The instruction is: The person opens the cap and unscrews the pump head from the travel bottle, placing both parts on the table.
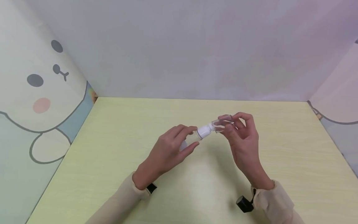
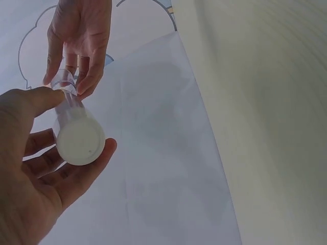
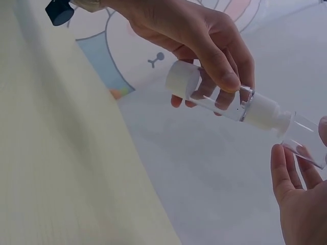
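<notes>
A clear pump bottle [image 1: 192,138] with a white collar [image 1: 204,131] is held tilted above the table, its top towards the right. My left hand [image 1: 167,151] grips its body between thumb and fingers. The bottle's round white base [image 2: 80,141] faces the camera in the left wrist view. With thumb and fingertips my right hand [image 1: 246,146] holds a clear cap [image 1: 222,123]. In the right wrist view the cap's open end [image 3: 292,127] meets the white pump head [image 3: 280,121]; how far it overlaps is hard to tell.
Beneath both hands lies a pale wooden table [image 1: 120,124]. A plain light wall [image 1: 179,49] stands behind it, and a panel with a cartoon animal [image 1: 42,93] lines the left side. Each wrist wears a strap with a small black device [image 1: 244,204].
</notes>
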### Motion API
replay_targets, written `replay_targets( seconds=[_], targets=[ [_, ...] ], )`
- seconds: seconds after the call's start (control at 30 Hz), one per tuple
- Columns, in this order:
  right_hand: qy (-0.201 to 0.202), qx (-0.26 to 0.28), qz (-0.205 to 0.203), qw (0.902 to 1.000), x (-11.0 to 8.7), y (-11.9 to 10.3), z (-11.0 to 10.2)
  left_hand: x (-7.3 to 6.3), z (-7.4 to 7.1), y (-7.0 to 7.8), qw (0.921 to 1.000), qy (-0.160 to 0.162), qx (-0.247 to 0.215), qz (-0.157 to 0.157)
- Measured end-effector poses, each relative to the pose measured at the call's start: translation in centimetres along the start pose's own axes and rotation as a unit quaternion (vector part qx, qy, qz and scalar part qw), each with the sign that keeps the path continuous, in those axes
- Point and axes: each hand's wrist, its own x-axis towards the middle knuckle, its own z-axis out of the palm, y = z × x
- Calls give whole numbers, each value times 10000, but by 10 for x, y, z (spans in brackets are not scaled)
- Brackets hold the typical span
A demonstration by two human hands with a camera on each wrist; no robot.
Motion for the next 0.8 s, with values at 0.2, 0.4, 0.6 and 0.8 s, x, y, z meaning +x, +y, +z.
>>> replay_targets(
  seconds=[0.2, 0.4, 0.6, 0.8],
  targets=[
    [267, -318, 98, 9991, 3, 3, -1, -1, 0, -3, 9999, 2, 2, -143],
    [362, -709, 19, 9968, 5, 9, -5, -1, 0, -4, 9995, 74, -48, -289],
    [185, -1092, -72, 9938, 6, 18, -11, 0, 0, -5, 9995, 102, -72, -275],
    [224, -1969, 248, 9799, 6, 24, -14, 0, 1, -6, 9994, 70, -76, -317]
  ],
)
